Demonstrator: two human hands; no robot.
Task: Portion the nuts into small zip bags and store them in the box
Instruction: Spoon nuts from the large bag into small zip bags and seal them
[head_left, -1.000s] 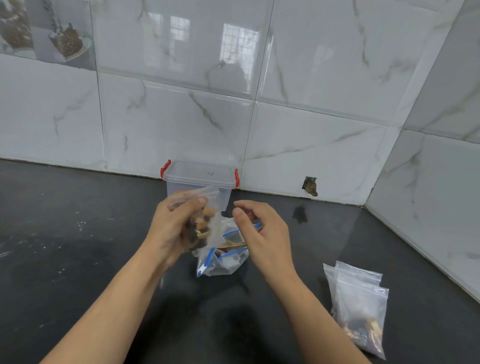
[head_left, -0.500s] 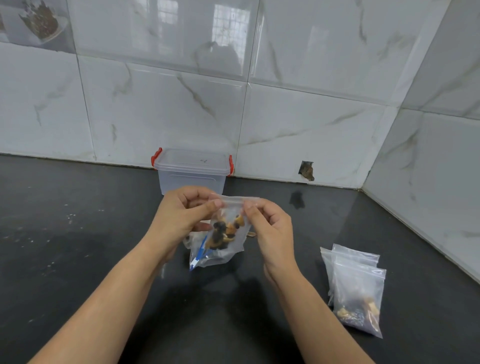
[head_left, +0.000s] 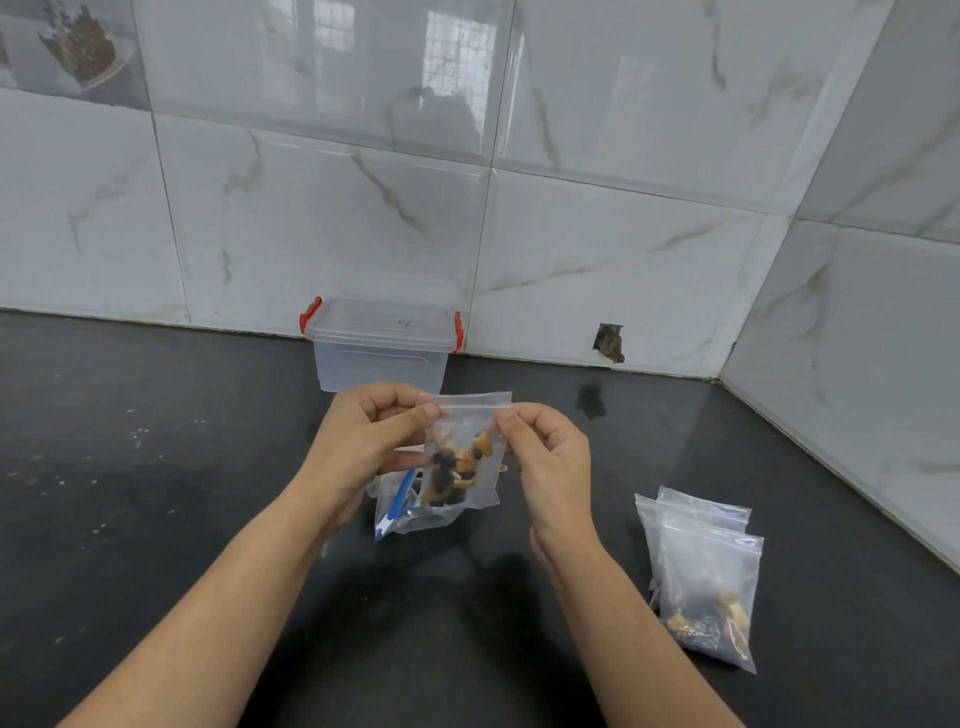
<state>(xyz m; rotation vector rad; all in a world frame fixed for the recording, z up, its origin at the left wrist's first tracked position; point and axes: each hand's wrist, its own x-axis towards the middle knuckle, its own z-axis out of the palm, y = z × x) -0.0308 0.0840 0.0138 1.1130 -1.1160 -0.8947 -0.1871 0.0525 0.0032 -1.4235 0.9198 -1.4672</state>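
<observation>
Both hands now pinch the small zip bag (head_left: 462, 452) at its seal, left hand (head_left: 363, 441) and right hand (head_left: 545, 457) at either end; light, limp, slippery film, nuts (head_left: 454, 470) sagging below the fingertips.

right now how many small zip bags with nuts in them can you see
3, maybe more. One small zip bag is held up by both hands, in front of the box. Two filled bags lie overlapped on the counter at right; others could be hidden beneath them.

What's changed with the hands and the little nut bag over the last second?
The right hand came across and pinched the small bag's top edge, which the left hand held alone before. Both hands now pinch it, raised and squared up. The box stays lidded; the filled bags lie untouched.
</observation>
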